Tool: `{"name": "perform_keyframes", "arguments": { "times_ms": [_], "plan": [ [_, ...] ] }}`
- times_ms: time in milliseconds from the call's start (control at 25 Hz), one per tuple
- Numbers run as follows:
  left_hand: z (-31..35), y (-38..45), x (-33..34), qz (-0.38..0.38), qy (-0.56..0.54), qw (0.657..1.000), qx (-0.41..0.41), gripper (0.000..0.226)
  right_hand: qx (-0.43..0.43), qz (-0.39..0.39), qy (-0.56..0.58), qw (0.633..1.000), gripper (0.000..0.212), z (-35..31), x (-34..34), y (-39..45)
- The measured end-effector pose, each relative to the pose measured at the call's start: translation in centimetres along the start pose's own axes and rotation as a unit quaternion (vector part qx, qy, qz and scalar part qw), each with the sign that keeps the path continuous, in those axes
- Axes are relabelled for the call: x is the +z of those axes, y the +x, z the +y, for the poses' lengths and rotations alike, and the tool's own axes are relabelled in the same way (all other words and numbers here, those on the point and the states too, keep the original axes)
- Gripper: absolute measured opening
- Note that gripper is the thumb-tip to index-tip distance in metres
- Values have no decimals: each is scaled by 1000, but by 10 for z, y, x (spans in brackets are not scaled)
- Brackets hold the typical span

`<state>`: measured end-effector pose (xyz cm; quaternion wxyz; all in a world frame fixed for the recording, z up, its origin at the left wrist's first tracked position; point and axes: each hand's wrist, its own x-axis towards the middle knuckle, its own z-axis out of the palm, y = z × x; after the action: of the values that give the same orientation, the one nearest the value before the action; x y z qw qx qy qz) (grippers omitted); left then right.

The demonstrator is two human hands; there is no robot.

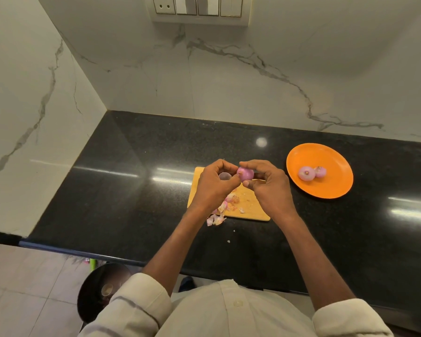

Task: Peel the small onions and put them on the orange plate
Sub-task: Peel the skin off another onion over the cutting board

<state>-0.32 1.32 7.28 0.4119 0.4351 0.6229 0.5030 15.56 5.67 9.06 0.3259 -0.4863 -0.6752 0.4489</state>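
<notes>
You hold the small onion (245, 173) above the far edge of the cutting board (249, 207), left hand (213, 184) and right hand (269, 184) both pinching it so skins (225, 205) drop there. Two peeled onions (311, 172) sit on the orange plate (336, 186), right of the board.

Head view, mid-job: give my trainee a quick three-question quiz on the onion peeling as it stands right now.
1. True or false: the orange plate is bare.
2. How many peeled onions lie on the plate?
3. Where is the onion being peeled? A) on the cutting board B) held up between both hands C) on the counter

Key:
1. False; it holds onions.
2. Two, touching each other.
3. B; the left hand and right hand pinch it above the board, with loose skins lying at the board's near edge.
</notes>
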Motion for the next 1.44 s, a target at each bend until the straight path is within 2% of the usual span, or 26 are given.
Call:
{"name": "perform_keyframes", "arguments": {
  "times_ms": [400,720,800,920,1040,1160,1280,1440],
  "plan": [
    [1,1,5,46,-26,998,-26,23,-2,1,42,999,44,-8,0,0],
    [3,4,2,70,-66,995,-38,19,52,12,168,984,45,-19,2,-4],
    [5,5,-1,62,-116,990,-54,17,61,17,190,980,43,-21,0,-3],
    [6,3,-1,15,-215,972,-93,30,69,27,220,973,43,-20,-2,-3],
    [0,0,2,-15,-227,968,-108,31,77,26,234,969,43,-18,-2,-4],
    [-2,-1,-1,-4,-253,961,-114,27,106,14,268,958,38,-14,-4,-2],
    [3,-3,-2,2,-215,971,-103,21,138,-7,305,942,37,-10,-6,-3],
    [3,-7,-1,15,-145,987,-70,18,122,-17,269,955,40,-8,-3,-7]
  ]
}}
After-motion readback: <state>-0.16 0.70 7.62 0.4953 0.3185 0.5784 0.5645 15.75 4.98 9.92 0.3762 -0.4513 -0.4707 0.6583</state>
